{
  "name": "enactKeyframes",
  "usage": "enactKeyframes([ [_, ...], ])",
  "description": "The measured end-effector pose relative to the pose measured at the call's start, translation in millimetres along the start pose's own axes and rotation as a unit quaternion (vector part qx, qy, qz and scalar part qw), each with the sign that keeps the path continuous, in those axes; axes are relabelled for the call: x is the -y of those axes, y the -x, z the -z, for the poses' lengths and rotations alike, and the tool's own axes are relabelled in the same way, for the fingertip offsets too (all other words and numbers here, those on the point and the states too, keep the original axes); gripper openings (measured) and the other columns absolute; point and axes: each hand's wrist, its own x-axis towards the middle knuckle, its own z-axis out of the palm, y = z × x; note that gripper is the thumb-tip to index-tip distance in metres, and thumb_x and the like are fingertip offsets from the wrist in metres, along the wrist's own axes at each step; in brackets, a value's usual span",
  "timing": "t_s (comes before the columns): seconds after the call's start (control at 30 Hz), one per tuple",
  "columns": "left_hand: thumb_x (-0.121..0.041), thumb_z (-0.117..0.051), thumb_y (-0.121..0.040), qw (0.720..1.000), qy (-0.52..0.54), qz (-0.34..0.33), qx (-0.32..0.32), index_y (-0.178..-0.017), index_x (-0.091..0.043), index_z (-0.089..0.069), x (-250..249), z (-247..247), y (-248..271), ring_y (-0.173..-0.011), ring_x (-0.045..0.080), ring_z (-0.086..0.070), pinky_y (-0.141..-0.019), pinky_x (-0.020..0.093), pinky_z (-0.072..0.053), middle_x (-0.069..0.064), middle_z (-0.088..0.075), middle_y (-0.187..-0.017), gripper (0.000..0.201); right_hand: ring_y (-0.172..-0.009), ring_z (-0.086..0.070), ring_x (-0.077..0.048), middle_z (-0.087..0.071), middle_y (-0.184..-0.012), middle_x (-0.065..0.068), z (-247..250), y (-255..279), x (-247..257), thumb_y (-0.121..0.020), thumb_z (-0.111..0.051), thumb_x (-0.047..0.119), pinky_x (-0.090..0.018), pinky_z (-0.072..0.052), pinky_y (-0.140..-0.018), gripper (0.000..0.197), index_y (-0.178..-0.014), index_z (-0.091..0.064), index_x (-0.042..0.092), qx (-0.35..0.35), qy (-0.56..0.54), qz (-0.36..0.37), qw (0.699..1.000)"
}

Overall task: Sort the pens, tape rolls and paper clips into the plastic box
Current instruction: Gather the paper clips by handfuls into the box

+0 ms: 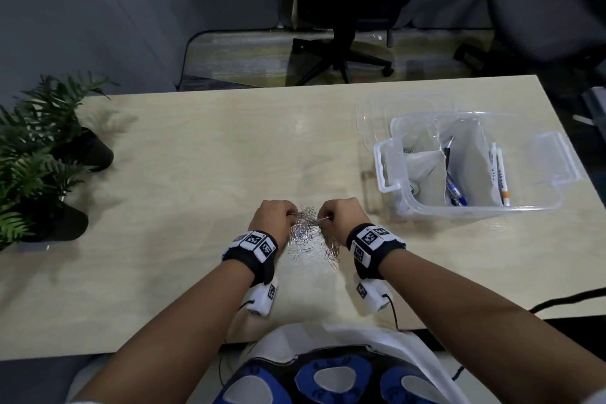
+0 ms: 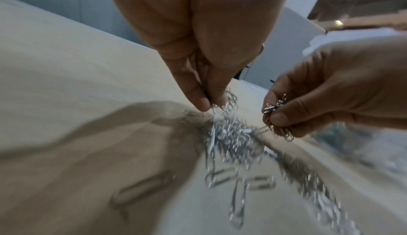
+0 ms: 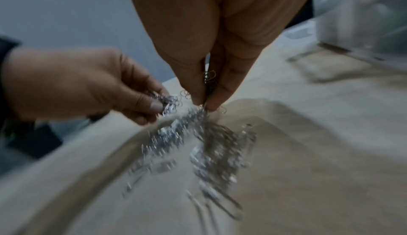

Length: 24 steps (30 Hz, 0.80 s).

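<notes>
A heap of silver paper clips lies on the pale wooden table near its front edge. My left hand pinches a bunch of clips at the heap's left side. My right hand pinches another bunch at the heap's right side. Both hands hover just above the heap, close together. The clear plastic box stands open at the right, with several pens in it and a tape roll in its left compartment.
Two potted ferns stand at the table's left edge. The box's clear lid lies behind the box. Office chairs stand beyond the table. A black cable runs off the front right edge.
</notes>
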Motion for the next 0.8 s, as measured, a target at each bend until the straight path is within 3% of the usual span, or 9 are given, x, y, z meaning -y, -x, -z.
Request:
enactKeyframes([
  [0.1, -0.012, -0.068, -0.087, 0.998, 0.051, 0.016, -0.017, -0.1, -0.017, -0.077, -0.3, 11.2, -0.5, -0.078, 0.013, -0.065, -0.074, 0.018, -0.045, 0.003, -0.074, -0.093, 0.016, -0.079, -0.061, -0.011, -0.073, -0.089, 0.0, 9.2, -1.5, -0.6, -0.082, -0.073, 0.013, -0.011, -0.04, -0.067, 0.011, -0.093, -0.077, 0.016, -0.032, -0.053, 0.002, 0.998],
  [0.17, -0.01, -0.069, -0.086, 0.997, 0.069, 0.023, -0.026, -0.099, -0.015, -0.077, -1.7, 18.6, 0.6, -0.077, 0.012, -0.063, -0.073, 0.015, -0.044, 0.004, -0.074, -0.092, 0.016, -0.077, -0.06, -0.008, -0.071, -0.085, 0.003, 15.2, -2.5, 2.0, -0.082, -0.073, 0.01, -0.007, -0.04, -0.064, 0.011, -0.091, -0.077, 0.016, -0.041, -0.074, 0.004, 0.996],
  [0.23, -0.008, -0.072, -0.085, 0.995, 0.091, 0.027, -0.034, -0.097, -0.012, -0.077, -3.1, 23.9, 2.0, -0.072, 0.008, -0.064, -0.066, 0.01, -0.045, 0.003, -0.073, -0.086, 0.014, -0.075, -0.066, -0.013, -0.071, -0.079, 0.002, 20.9, -4.0, 5.5, -0.081, -0.075, 0.008, -0.017, -0.051, -0.071, 0.009, -0.086, -0.076, 0.016, -0.038, -0.109, 0.005, 0.993],
  [0.3, -0.004, -0.071, -0.085, 0.992, 0.114, 0.027, -0.038, -0.094, -0.009, -0.076, -6.8, 28.8, 3.5, -0.063, -0.003, -0.061, -0.056, 0.0, -0.04, -0.003, -0.068, -0.076, 0.012, -0.073, -0.07, -0.016, -0.071, -0.075, 0.001, 26.1, -6.0, 6.9, -0.081, -0.075, 0.006, -0.023, -0.054, -0.068, 0.015, -0.079, -0.073, 0.02, -0.04, -0.148, 0.004, 0.988],
  [0.37, -0.004, -0.071, -0.085, 0.99, 0.134, 0.023, -0.048, -0.092, -0.011, -0.076, -11.8, 35.3, 3.2, -0.064, -0.004, -0.064, -0.06, 0.004, -0.045, -0.005, -0.067, -0.073, 0.011, -0.068, -0.071, -0.017, -0.071, -0.072, 0.0, 31.2, -6.2, 8.6, -0.081, -0.076, 0.005, -0.02, -0.051, -0.061, 0.019, -0.076, -0.072, 0.023, -0.046, -0.177, 0.006, 0.983],
  [0.47, -0.008, -0.074, -0.084, 0.986, 0.148, 0.013, -0.068, -0.093, -0.013, -0.078, -20.3, 46.4, -2.1, -0.072, 0.012, -0.069, -0.077, 0.021, -0.054, 0.002, -0.072, -0.077, 0.011, -0.065, -0.073, -0.018, -0.072, -0.07, -0.002, 43.6, -3.5, 13.2, -0.081, -0.078, 0.006, -0.018, -0.049, -0.057, 0.015, -0.077, -0.073, 0.02, -0.059, -0.235, 0.016, 0.97],
  [0.53, -0.006, -0.075, -0.083, 0.982, 0.173, 0.001, -0.075, -0.091, -0.013, -0.077, -28.7, 54.2, -6.8, -0.064, 0.012, -0.067, -0.075, 0.022, -0.056, 0.001, -0.071, -0.072, 0.01, -0.063, -0.072, -0.017, -0.071, -0.067, -0.003, 56.3, -0.9, 17.5, -0.08, -0.078, 0.005, -0.021, -0.052, -0.06, 0.015, -0.077, -0.073, 0.018, -0.07, -0.279, 0.026, 0.957],
  [0.67, -0.005, -0.075, -0.084, 0.973, 0.208, -0.033, -0.1, -0.091, -0.011, -0.076, -65.0, 74.0, -20.0, -0.06, 0.013, -0.068, -0.062, 0.012, -0.053, 0.005, -0.072, -0.074, 0.01, -0.066, -0.071, -0.021, -0.072, -0.071, -0.01, 94.8, 5.8, 19.7, -0.079, -0.078, -0.002, -0.034, -0.061, -0.072, 0.018, -0.077, -0.072, 0.015, -0.09, -0.362, 0.062, 0.926],
  [0.8, -0.005, -0.074, -0.084, 0.967, 0.219, -0.085, -0.1, -0.092, -0.011, -0.076, -124.0, 83.5, -35.5, -0.065, 0.017, -0.071, -0.068, 0.021, -0.058, 0.007, -0.073, -0.076, 0.01, -0.07, -0.071, -0.027, -0.071, -0.075, -0.017, 142.6, 15.4, -3.9, -0.079, -0.078, -0.002, -0.035, -0.061, -0.074, 0.013, -0.082, -0.073, 0.01, -0.135, -0.39, 0.054, 0.909],
])
